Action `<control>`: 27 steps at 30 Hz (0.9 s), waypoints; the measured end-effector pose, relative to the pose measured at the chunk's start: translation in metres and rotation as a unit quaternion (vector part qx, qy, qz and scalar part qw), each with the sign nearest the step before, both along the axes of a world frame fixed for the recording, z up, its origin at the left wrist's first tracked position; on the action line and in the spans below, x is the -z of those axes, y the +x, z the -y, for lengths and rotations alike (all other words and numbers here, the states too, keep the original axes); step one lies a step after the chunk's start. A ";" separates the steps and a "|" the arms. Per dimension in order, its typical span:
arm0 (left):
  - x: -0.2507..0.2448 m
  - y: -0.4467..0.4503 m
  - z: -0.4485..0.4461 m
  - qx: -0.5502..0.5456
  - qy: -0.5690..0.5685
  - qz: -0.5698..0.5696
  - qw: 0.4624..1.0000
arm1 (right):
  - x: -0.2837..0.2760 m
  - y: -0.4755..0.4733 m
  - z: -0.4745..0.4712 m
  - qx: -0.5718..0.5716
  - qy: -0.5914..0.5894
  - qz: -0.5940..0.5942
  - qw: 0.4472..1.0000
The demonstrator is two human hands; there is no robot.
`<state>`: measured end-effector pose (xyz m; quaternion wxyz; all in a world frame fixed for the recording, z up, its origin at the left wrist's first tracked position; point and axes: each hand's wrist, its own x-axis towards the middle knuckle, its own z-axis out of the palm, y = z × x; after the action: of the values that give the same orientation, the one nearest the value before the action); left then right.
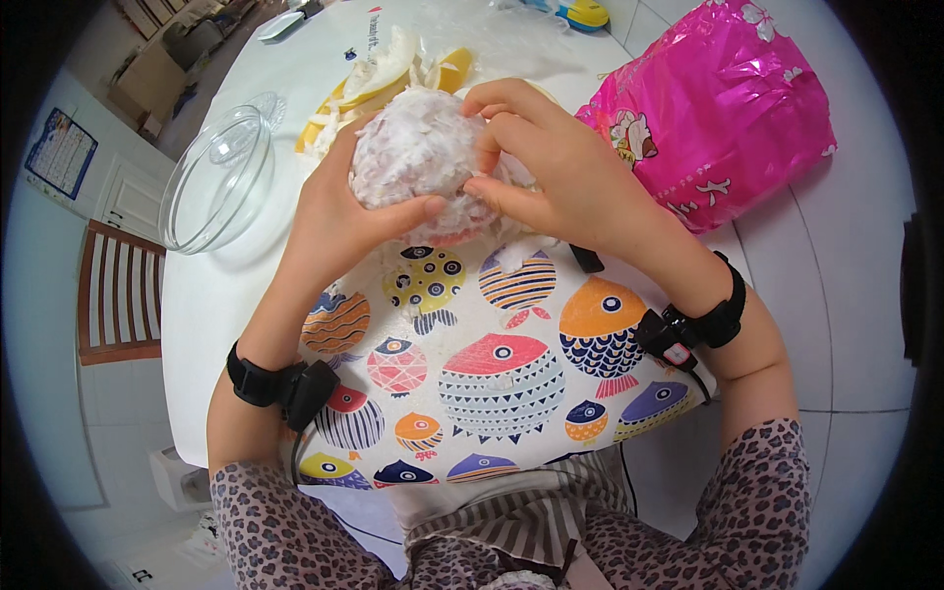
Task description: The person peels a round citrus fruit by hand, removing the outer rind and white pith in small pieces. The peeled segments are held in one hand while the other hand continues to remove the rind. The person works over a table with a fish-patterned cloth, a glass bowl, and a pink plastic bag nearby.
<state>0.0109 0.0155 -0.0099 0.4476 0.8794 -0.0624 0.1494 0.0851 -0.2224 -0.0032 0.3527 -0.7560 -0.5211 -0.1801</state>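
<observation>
A peeled pomelo (420,158), still coated in shaggy white pith, is between my hands above the fish-print mat (501,383). My left hand (335,203) cups its left side, thumb laid across the front. On the right side of the fruit, the bent fingers and thumb of my right hand (535,151) press into the pith; whether a shred is pinched there is hidden. Pinkish flesh shows at the pomelo's lower edge. Thick yellow peel pieces (369,85) with white inner pith lie behind it. Loose pith scraps (520,253) lie on the mat below my right hand.
A clear glass bowl (217,181) stands at the left of the white table. To the right sits a bulging pink plastic bag (715,118). Clear plastic film (501,37) lies at the back. A black handle-like object (586,258) shows partly under my right wrist.
</observation>
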 end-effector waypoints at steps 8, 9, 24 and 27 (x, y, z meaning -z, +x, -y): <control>-0.001 -0.002 0.001 0.000 0.014 -0.002 1.000 | -0.002 0.001 0.000 -0.009 -0.018 0.065 0.998; -0.001 -0.002 0.002 0.003 0.013 0.000 1.000 | -0.002 0.000 -0.001 -0.007 -0.011 0.079 0.997; 0.011 0.005 -0.015 0.034 -0.054 -0.020 0.998 | 0.002 0.030 0.015 0.106 0.003 0.078 0.991; 0.012 0.004 -0.018 0.030 -0.039 -0.017 0.999 | 0.002 0.031 0.016 0.093 -0.017 0.088 0.992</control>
<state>0.0153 0.0332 -0.0224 0.4865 0.8616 -0.0756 0.1235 0.1158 -0.2384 -0.0057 0.2748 -0.7883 -0.4805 -0.2687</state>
